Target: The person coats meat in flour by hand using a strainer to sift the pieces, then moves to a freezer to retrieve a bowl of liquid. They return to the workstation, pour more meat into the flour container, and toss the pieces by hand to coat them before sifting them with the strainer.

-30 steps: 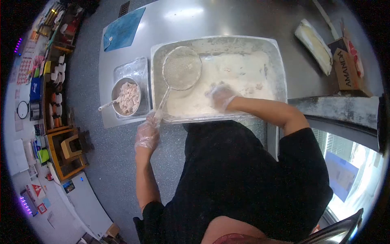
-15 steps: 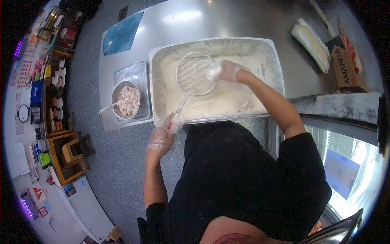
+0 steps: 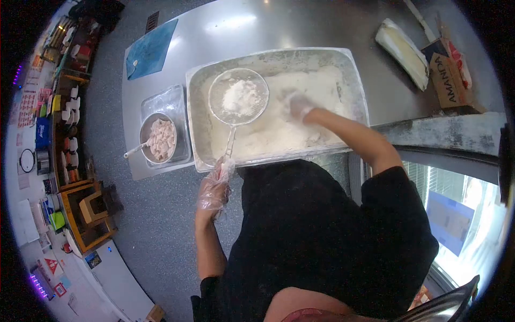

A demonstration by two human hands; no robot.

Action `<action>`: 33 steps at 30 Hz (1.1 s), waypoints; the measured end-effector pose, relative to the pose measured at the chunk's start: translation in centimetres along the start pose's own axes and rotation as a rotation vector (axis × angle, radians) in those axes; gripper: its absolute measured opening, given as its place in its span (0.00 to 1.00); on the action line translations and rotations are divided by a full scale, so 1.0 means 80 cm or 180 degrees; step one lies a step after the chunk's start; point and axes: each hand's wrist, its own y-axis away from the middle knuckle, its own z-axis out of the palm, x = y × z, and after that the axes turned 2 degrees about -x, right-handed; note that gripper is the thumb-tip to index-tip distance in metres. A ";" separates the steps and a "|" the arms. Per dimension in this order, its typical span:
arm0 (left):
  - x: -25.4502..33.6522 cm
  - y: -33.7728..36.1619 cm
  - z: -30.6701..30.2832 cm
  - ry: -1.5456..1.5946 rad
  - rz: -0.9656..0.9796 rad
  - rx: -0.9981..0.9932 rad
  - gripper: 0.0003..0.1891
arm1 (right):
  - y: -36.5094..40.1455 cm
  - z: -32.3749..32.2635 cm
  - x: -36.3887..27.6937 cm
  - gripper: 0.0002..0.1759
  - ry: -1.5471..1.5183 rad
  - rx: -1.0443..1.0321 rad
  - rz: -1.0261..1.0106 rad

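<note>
My left hand [image 3: 213,189], in a clear plastic glove, is wrapped round the handle of a round mesh strainer [image 3: 238,96]. White floury lumps [image 3: 241,97] lie in the strainer, which is held over the left part of a large rectangular tub [image 3: 358,96]. Pale flour [image 3: 279,137] covers the tub's bottom. My right hand [image 3: 300,105], gloved too, is low over the flour right of the strainer; motion smears its fingers, and whether they hold anything is not visible.
Left of the tub, a metal bowl [image 3: 142,131] of pale raw pieces [image 3: 162,139] sits in a clear tray [image 3: 185,121]. A blue mat [image 3: 153,51] lies behind. At right are a white-yellow package [image 3: 403,53] and a cardboard box [image 3: 450,80].
White lumps now lie in the strainer, which was nearly bare. My right hand has moved off the strainer, down toward the flour. In view, the strainer has shifted left.
</note>
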 end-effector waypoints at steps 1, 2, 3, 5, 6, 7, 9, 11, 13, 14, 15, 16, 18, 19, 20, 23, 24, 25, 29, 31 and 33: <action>-0.005 -0.001 -0.001 0.0020 -0.0024 -0.0017 0.25 | 0.025 -0.010 -0.017 0.27 0.0001 -0.0035 0.0003; -0.013 -0.003 -0.004 0.0087 0.0018 -0.0031 0.25 | 0.046 -0.014 -0.031 0.28 -0.0230 -0.0275 0.0223; -0.018 -0.005 -0.005 0.0153 0.0069 -0.0046 0.24 | 0.063 -0.022 -0.041 0.30 -0.0456 -0.0508 0.0450; 0.005 0.004 -0.002 0.0087 -0.0078 -0.0015 0.24 | 0.091 -0.062 -0.059 0.33 -0.0439 -0.0924 0.0908; 0.014 0.007 -0.001 0.0001 -0.0206 0.0045 0.24 | 0.097 -0.071 -0.064 0.37 -0.0423 -0.1302 0.1349; 0.014 0.008 0.000 0.0005 -0.0226 0.0040 0.24 | 0.103 -0.065 -0.065 0.37 -0.0427 -0.1322 0.1346; 0.018 0.006 -0.004 -0.0549 0.0037 0.0037 0.23 | 0.107 -0.053 -0.059 0.43 -0.0713 -0.1398 0.1699; 0.028 0.008 -0.003 -0.0533 0.0011 0.0047 0.23 | 0.100 -0.043 -0.057 0.45 -0.0803 -0.1440 0.1688; 0.027 0.013 0.000 -0.0522 -0.0056 0.0015 0.23 | 0.095 -0.010 -0.052 0.46 -0.0917 -0.1528 0.1699; 0.026 0.012 0.000 -0.0579 -0.0045 0.0039 0.23 | 0.086 0.014 -0.043 0.50 -0.1079 -0.1540 0.1604; 0.026 0.008 0.000 -0.0626 -0.0010 0.0075 0.23 | 0.079 0.015 -0.040 0.54 -0.1221 -0.1530 0.1505; 0.017 0.003 0.003 -0.0615 0.0017 0.0073 0.23 | 0.080 0.019 -0.042 0.54 -0.1201 -0.1511 0.1516; -0.008 -0.010 0.014 0.0786 -0.0060 0.0111 0.23 | 0.083 0.005 -0.057 0.47 -0.1167 -0.1179 0.2010; -0.012 -0.011 0.020 0.0915 -0.0086 0.0265 0.24 | 0.078 0.005 -0.057 0.47 -0.1157 -0.1169 0.2008; -0.009 -0.005 0.017 0.0920 -0.0077 0.0257 0.24 | 0.076 0.006 -0.057 0.47 -0.1077 -0.1254 0.1958; -0.001 0.005 0.004 0.0309 -0.0092 -0.0170 0.25 | 0.073 0.005 -0.063 0.45 -0.0990 -0.1255 0.1911; 0.000 0.006 0.006 0.0327 -0.0074 -0.0171 0.25 | 0.072 0.002 -0.066 0.43 -0.1007 -0.1162 0.1900; 0.002 0.008 0.012 0.0417 -0.0034 -0.0072 0.26 | 0.069 0.025 -0.057 0.43 -0.0992 -0.1154 0.1907; 0.001 -0.001 -0.001 0.0586 -0.0251 -0.0478 0.29 | 0.061 0.044 -0.049 0.35 -0.0895 -0.0802 0.1526; 0.005 0.001 0.002 0.0430 -0.0043 -0.0316 0.30 | 0.064 0.027 -0.058 0.33 -0.0601 -0.0654 0.1559; 0.004 0.001 -0.004 0.0263 0.0152 -0.0136 0.31 | 0.070 0.017 -0.052 0.30 -0.0507 -0.0480 0.1744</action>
